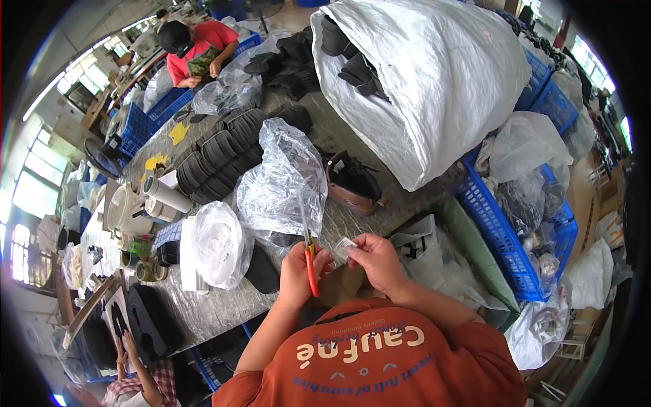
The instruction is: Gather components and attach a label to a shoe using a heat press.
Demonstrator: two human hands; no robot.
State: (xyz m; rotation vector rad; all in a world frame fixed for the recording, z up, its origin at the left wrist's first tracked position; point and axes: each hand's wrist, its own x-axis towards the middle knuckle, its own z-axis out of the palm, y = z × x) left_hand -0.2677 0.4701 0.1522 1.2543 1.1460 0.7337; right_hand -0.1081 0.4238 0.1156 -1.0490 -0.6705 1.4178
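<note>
Both hands meet just in front of my chest, near the close edge of the grey workbench (pixel 196 315). With my left hand (pixel 294 273) I grip red-handled scissors (pixel 312 273), their blades pointing away from me, toward a crumpled clear plastic bag (pixel 281 180); whether the blades are parted I cannot tell. Between the thumb and fingers of my right hand (pixel 375 259) I pinch a small white label (pixel 344 246), close to my left fingertips.

Just beyond my hands the clear bag stands puffed up on the workbench, and right behind its right side sits a brown boot (pixel 351 195). To the bag's left, rows of black pads (pixel 220 150) run toward the far edge. A white tumbler (pixel 167 195) lies tilted toward the left edge, and nearer me sits a round bundle in milky plastic (pixel 220 244). A big white woven sack (pixel 434 81) rises along the far right, its mouth showing dark pieces. Off the right edge I have a blue crate (pixel 498 247) full of plastic bags. A co-worker in a red shirt (pixel 203 51) bends over work by the far left corner.
</note>
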